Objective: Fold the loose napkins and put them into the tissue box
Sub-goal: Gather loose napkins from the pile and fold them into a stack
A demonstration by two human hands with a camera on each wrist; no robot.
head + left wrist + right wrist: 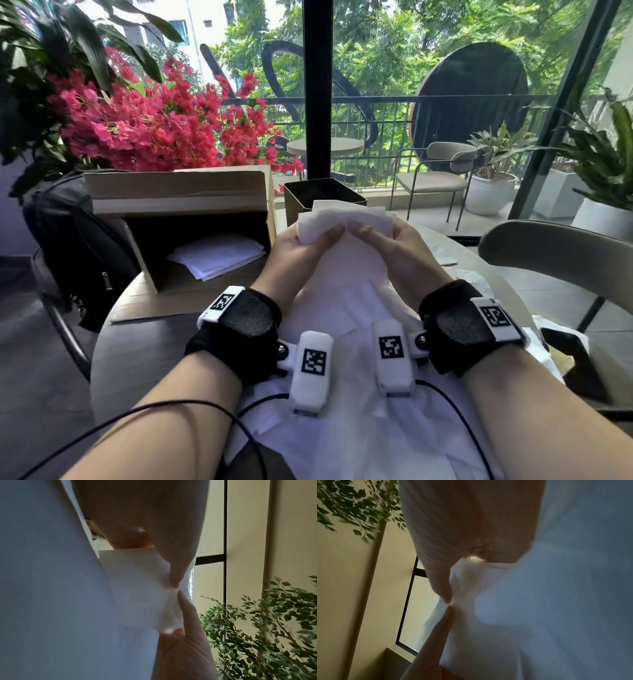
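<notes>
A white napkin (346, 219) is held up above the table, its lower part hanging toward me. My left hand (310, 240) pinches its upper left edge between thumb and fingers, and the left wrist view shows that pinch on the napkin (142, 588). My right hand (383, 238) pinches the upper right edge, as the right wrist view shows on the napkin (471, 585). The two thumbs nearly meet in the middle. A dark square tissue box (322, 195) stands open just behind the hands. More loose white napkins (342, 342) lie spread under my wrists.
A cardboard box (178, 219) lies on its side at the left with folded napkins (215, 255) inside. A black backpack (78, 246) sits left of it. A beige chair back (555, 250) stands at the right. Red flowers (154, 123) fill the back left.
</notes>
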